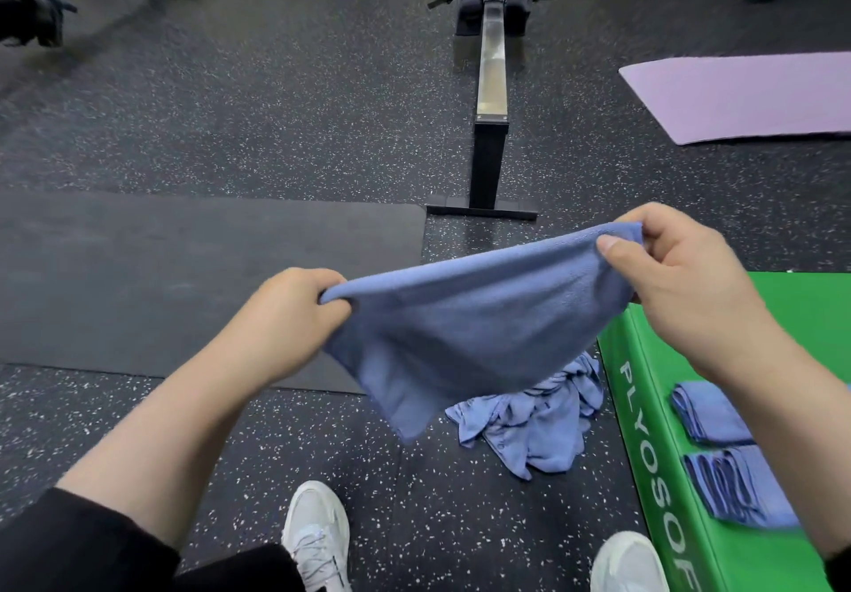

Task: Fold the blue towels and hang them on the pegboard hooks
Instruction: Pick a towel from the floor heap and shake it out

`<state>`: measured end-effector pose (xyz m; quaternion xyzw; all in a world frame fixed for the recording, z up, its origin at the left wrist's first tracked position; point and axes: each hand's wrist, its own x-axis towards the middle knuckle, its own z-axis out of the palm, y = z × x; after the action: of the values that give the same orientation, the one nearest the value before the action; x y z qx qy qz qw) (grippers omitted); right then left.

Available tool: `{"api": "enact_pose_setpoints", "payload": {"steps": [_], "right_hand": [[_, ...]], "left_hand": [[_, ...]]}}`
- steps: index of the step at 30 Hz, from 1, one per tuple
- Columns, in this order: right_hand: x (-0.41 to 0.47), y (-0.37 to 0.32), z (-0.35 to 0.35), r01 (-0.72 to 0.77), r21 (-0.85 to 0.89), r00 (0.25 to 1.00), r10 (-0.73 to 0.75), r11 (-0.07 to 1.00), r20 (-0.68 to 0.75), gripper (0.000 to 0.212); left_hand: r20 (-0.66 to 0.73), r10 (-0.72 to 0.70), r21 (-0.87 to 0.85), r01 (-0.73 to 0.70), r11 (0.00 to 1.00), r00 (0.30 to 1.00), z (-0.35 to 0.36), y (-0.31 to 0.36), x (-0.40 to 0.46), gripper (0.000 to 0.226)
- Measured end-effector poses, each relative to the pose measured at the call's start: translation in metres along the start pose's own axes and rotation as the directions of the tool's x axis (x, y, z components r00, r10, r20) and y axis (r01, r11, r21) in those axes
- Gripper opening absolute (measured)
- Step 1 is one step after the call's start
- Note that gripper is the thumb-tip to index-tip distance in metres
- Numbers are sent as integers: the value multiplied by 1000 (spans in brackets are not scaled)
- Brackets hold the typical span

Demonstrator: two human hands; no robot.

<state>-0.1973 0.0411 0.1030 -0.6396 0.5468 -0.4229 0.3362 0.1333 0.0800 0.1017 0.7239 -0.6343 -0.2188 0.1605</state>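
Two hands hold one blue towel (465, 329) stretched in the air above the speckled floor (230, 103). At one end, the left hand (294, 310) has its fingers curled round a bunched corner of the cloth. At the other end, held higher, the right hand (677, 274) pinches its corner between thumb and curled fingers. Between the two grips the top edge runs taut and slanted, and the rest of the towel sags below that line to a loose point (the cloth looks doubled, though the layers are hard to separate).

Straight below the hanging point, a crumpled heap of blue towels (539, 425) lies on the floor. Just beside the heap, under the right forearm, stands a green box (663, 476) with white lettering on its side; on its top lie two folded stacks (737, 490) of blue towels, one beyond the other, partly hidden by the arm.

Under the left grip a dark mat (161, 278) lies flat. Beyond the towel's top edge stands a rowing machine (490, 85), and beyond the right hand lies a purple mat (746, 99). Nearest the camera, below both grips, are two white shoes (317, 541).
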Motion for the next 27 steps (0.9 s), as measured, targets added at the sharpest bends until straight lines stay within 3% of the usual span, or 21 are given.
{"api": "enact_pose_setpoints", "payload": {"steps": [2, 6, 11, 16, 27], "right_hand": [[1, 4, -6, -38, 48, 999, 38, 998, -7, 10], [0, 9, -12, -96, 86, 995, 98, 992, -28, 22], [-1, 9, -14, -152, 127, 988, 155, 980, -16, 22], [1, 4, -11, -194, 134, 981, 196, 972, -5, 15], [0, 4, -14, -228, 88, 974, 229, 970, 5, 20]], "left_hand": [[-72, -9, -80, 3, 997, 997, -3, -2, 0, 22], [-203, -76, -284, 15, 959, 976, -2, -2, 2, 21], [-185, -124, -557, 1, 831, 975, 0, -1, 5, 23], [-168, -127, -608, -1, 794, 977, 7, 7, 3, 28], [-204, -250, -750, 13, 661, 947, 7, 10, 5, 28]]}}
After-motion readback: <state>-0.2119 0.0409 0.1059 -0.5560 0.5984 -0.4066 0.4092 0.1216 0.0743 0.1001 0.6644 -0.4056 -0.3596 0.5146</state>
